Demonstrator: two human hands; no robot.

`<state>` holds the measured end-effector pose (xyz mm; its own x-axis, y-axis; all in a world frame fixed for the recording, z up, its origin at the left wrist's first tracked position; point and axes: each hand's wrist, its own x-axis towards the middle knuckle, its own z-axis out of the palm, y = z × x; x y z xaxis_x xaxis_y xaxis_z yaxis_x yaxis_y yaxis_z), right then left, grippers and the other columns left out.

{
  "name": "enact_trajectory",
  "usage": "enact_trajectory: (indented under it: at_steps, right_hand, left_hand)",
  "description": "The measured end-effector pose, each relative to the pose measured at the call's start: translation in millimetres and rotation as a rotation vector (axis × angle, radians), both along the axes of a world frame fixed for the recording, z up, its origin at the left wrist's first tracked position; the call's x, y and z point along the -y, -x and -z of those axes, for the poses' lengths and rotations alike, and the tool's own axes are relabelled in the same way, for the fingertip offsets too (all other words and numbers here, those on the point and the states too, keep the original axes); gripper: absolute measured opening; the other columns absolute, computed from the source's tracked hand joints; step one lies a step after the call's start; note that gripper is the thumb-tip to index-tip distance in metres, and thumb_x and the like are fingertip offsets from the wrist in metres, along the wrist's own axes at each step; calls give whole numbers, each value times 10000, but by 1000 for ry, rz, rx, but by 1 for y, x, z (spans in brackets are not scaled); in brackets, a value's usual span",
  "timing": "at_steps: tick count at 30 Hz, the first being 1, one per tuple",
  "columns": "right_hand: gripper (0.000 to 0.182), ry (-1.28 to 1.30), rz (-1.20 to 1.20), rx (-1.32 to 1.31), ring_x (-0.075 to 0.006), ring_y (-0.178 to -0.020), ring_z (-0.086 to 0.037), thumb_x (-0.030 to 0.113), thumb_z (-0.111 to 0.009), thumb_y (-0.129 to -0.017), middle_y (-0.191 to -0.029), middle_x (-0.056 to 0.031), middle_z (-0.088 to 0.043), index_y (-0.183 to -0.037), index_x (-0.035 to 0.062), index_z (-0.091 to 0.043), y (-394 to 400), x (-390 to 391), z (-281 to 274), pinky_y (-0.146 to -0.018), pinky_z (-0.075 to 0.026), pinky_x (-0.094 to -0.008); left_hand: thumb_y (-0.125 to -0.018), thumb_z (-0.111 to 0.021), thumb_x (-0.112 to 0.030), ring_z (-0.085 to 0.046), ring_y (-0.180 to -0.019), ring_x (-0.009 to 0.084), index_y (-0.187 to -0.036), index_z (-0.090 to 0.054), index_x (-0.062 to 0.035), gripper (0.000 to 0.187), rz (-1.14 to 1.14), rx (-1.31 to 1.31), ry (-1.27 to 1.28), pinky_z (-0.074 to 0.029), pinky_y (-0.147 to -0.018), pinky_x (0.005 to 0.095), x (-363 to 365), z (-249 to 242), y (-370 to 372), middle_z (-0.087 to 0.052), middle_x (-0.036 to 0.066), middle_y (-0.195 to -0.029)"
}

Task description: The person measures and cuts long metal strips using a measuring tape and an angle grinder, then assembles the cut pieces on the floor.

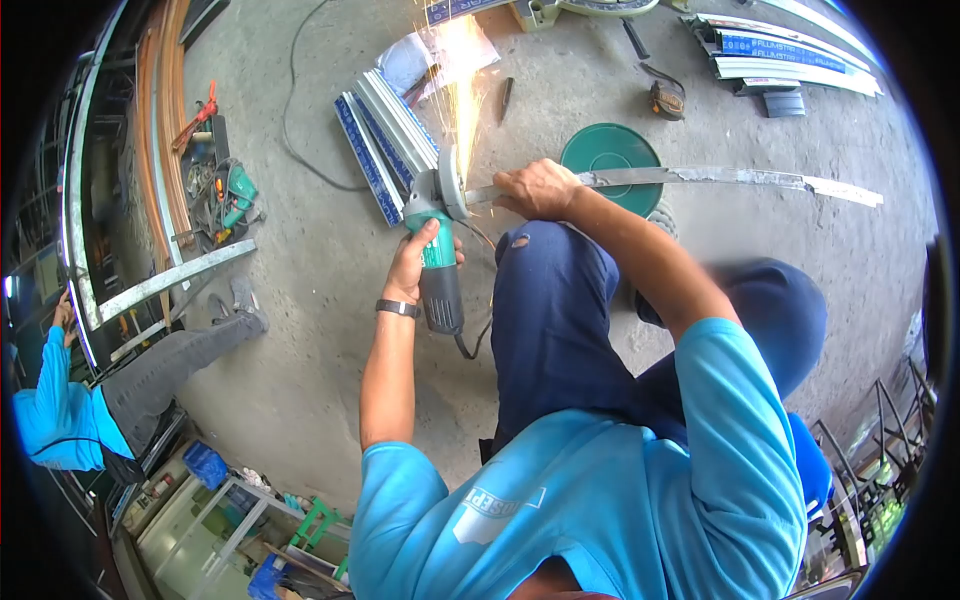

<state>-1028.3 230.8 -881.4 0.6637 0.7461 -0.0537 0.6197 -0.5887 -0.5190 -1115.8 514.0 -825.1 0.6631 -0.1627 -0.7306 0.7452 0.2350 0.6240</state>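
Note:
My left hand (425, 258) is wrapped round the green and black body of an angle grinder (438, 280), whose disc and guard stand upright. A long, flat metal bar (720, 176) runs off to the right, and my right hand (540, 189) grips it near its left end, above my bent knee. That end of the bar is at the grinder's disc. Bright sparks (462, 100) fly from there toward the top of the view. Under the bar sits a round green lid or basin (612, 160).
Wrapped aluminium profiles (385, 140) lie beyond the grinder, with more (790, 55) at upper right. A tape measure (667, 100) and a black marker-like tool (507, 100) are on the floor. At left are another green power tool (238, 195), metal frames and a co-worker (75, 410).

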Motion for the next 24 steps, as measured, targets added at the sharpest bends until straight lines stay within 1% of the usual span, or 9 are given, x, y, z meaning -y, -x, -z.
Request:
enact_trajectory:
  at_steps: [4,7,10,16,24]
  right_hand:
    - [373,22,11,-24,-353,-729,-716,444,-562,-1009,-797,-137,-717,-1072,76,-561,1,0,-11,-647,-551,-474]
    - [379,-41,-6,24,-351,-723,-713,449,-562,-1009,-786,-133,-712,-1052,72,-556,0,1,-4,-639,-548,-475]
    - [387,-47,2,40,-350,-717,-709,454,-564,-1008,-770,-131,-704,-1043,68,-554,1,1,-2,-630,-545,-475]
    - [390,-49,7,33,-350,-716,-709,451,-577,-1002,-760,-134,-699,-1035,64,-550,0,1,1,-635,-547,-472]
    - [377,-37,7,9,-356,-724,-711,438,-600,-990,-762,-136,-699,-1046,69,-552,1,1,-1,-649,-554,-472]
  left_hand:
    - [-929,-717,-478,-739,-731,232,-1065,-630,0,505,-16,3,-21,-630,-646,366,5,-1,-4,-716,138,-885]
    - [-931,-713,-481,-738,-730,231,-1064,-630,3,509,1,0,22,-630,-646,365,4,1,-10,-716,139,-884]
    - [-928,-710,-494,-736,-727,232,-1060,-630,6,523,11,-46,18,-630,-648,365,-2,9,-12,-715,139,-882]
    - [-921,-719,-501,-737,-729,233,-1049,-630,-7,518,13,-17,35,-633,-662,369,-2,3,-6,-714,138,-880]
    - [-917,-724,-504,-738,-736,234,-1052,-635,-13,517,12,-46,23,-632,-662,371,-4,9,-11,-713,137,-885]
